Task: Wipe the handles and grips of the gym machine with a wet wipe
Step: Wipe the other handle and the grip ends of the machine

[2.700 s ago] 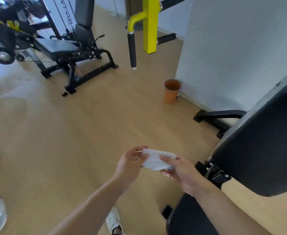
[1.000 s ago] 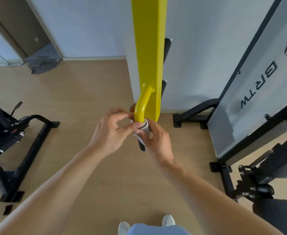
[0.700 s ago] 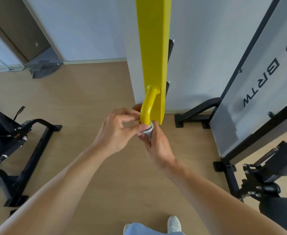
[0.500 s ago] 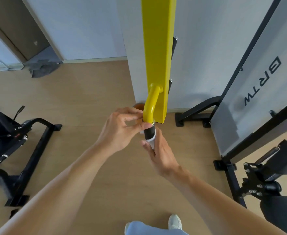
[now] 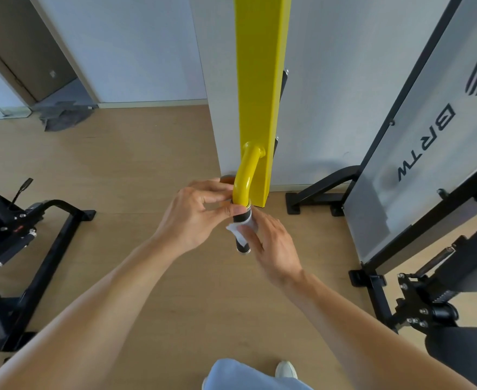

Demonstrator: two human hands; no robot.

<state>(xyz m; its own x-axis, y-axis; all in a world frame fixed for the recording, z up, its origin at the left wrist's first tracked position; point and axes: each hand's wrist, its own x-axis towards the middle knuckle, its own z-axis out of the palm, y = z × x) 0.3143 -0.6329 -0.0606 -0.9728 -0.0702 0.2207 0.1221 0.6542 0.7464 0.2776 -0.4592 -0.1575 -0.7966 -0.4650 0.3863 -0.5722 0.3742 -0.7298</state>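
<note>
A yellow upright post (image 5: pixel 260 80) carries a curved yellow handle (image 5: pixel 244 175) that ends in a black grip (image 5: pixel 241 218) pointing down. A white wet wipe (image 5: pixel 238 230) is wrapped around the middle of that grip. My right hand (image 5: pixel 271 249) curls round the wipe and the grip from the right. My left hand (image 5: pixel 195 218) pinches the top of the grip just under the yellow bend, thumb against it. The lower tip of the grip shows below the wipe.
A black bench frame (image 5: pixel 34 243) stands on the wooden floor at the left. A grey BRTW machine panel (image 5: pixel 417 142) with black feet and a black pad (image 5: pixel 462 353) fills the right. A white wall stands behind the post. My shoe (image 5: pixel 286 370) is at the bottom.
I walked from the bench to the yellow handle and wrapped the wipe on its grip. In the last second my right hand slid the wipe down the grip, baring its black top.
</note>
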